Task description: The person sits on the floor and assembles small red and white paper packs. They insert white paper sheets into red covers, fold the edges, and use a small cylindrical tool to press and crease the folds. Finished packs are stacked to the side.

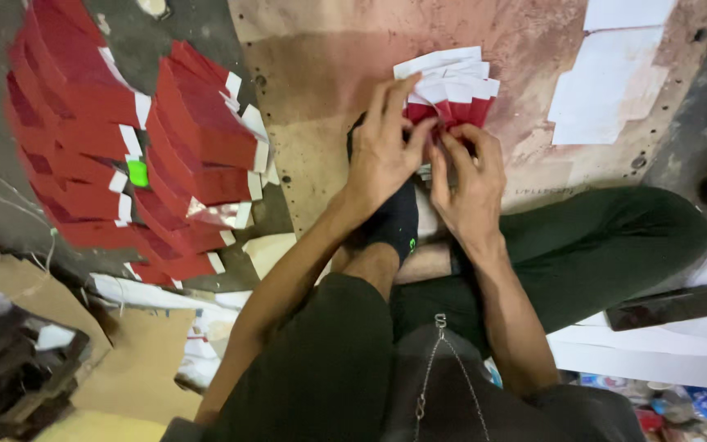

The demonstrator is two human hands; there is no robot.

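Left hand (382,155) and right hand (468,184) together, fingers pinching a fanned stack of red-and-white paper pieces (450,90). More red paper stacks (132,139) on the floor, far left.

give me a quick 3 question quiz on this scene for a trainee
1. True or false: both the left hand and the right hand are on the small stack of red and white pieces.
2. Which side of the picture shows the big fanned rows of red and white pieces? A) left B) right C) bottom
3. What colour is the small tab lying among those rows?

Key
1. True: both hands' fingers grip the stack's lower edge.
2. A: they lie spread on the floor at the left.
3. Bright green.
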